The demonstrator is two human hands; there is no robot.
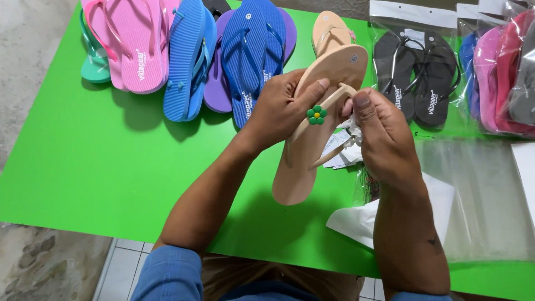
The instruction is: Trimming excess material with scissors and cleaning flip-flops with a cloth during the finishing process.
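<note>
Upper left of the frame: pink and blue flip-flops (189,56) lay on the green counter (83,167). Centre: the left hand (278,108) gripped a beige flip-flop (312,139) bearing a green flower charm (316,114); the right hand (384,134) pinched its strap. Upper right: a bagged black pair (415,72).

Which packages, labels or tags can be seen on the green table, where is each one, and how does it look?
Clear bag with black flip-flops: upper right, white header strip.
Bagged flip-flops: far right edge, blue, pink, red and grey pairs in clear plastic.
Empty clear bag: flat, right of the right hand.
White paper tags: small, under the beige flip-flop held by the left hand.
White header card: near the front edge.
</note>
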